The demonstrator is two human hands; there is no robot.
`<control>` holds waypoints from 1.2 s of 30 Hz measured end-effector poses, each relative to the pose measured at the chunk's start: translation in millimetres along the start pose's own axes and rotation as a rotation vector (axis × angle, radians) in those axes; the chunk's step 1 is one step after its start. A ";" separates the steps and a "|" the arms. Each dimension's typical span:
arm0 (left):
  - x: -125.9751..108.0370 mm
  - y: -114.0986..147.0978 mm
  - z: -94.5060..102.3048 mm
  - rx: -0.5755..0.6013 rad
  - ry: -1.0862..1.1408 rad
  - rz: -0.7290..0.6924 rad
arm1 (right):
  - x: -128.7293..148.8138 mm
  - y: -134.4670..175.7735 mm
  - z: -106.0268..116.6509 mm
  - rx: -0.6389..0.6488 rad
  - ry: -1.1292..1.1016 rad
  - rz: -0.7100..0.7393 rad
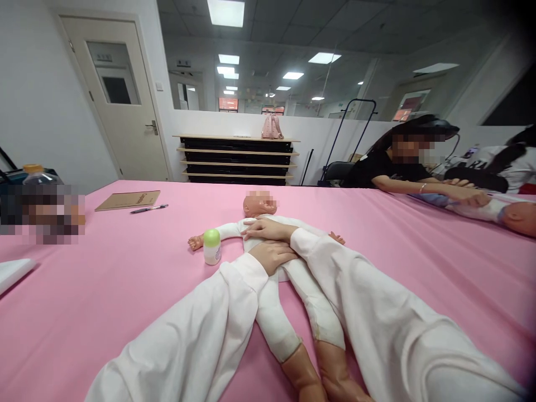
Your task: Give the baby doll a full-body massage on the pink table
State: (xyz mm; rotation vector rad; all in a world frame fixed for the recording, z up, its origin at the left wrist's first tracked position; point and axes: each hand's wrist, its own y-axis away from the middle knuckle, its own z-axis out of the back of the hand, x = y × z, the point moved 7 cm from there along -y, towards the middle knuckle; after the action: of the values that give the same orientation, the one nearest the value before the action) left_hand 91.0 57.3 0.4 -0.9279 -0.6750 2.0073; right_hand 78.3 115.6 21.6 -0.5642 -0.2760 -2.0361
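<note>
The room has one cream door with a glass pane [113, 95] at ten o'clock from the middle of the picture, and one long interior window runs along the back wall. Below it, near twelve, stands one low black rack with pale wooden shelves [237, 159], with one pink backpack [272, 128] on top. A smooth pink cloth [125, 301] covers the table.

In the head view, a soft white-bodied baby doll with brown plastic head and limbs [272, 312] lies at the centre, head toward twelve, feet toward five. The right hand [268, 229] lies on its chest, fingers slightly spread; the left hand [274, 255] rests flat just below, fingers extended and close together. Neither hand grips anything.

At nine o'clock from the torso, beside the doll's arm, stands one small white bottle with a lime-green cap [212, 247]. At ten lie one brown cardboard-covered notebook [128, 200] and one dark slim pen [148, 209]. At two, a co-worker in black [389, 167] reaches over a second doll [519, 216], making two dolls.

The loose left sleeve could tip the bottle if that elbow swung outward; uneven pressure might slide the doll across the smooth cloth.
</note>
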 end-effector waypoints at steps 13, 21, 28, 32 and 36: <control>5.0 3.8 10.0 0.023 -0.153 0.078 | -23.0 -3.3 15.5 -0.170 -0.161 -0.071; 22.3 9.5 25.8 -0.140 -0.134 0.227 | -40.7 18.8 19.3 -0.369 -0.164 -0.056; 28.8 7.8 29.2 -0.167 -0.067 0.278 | -48.5 46.8 15.9 -0.467 -0.040 -0.098; 43.6 9.6 33.2 -0.154 -0.099 0.342 | -54.0 59.3 8.4 -0.440 0.012 -0.212; 67.0 17.1 34.7 -0.156 -0.179 0.481 | -61.3 67.5 3.5 -0.463 0.031 -0.318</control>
State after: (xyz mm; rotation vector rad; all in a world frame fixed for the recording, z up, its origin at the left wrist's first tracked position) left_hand 28.6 99.7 -16.2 -1.0889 -0.7691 2.5132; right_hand 163.4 129.4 -8.2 -0.8105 0.1421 -2.4332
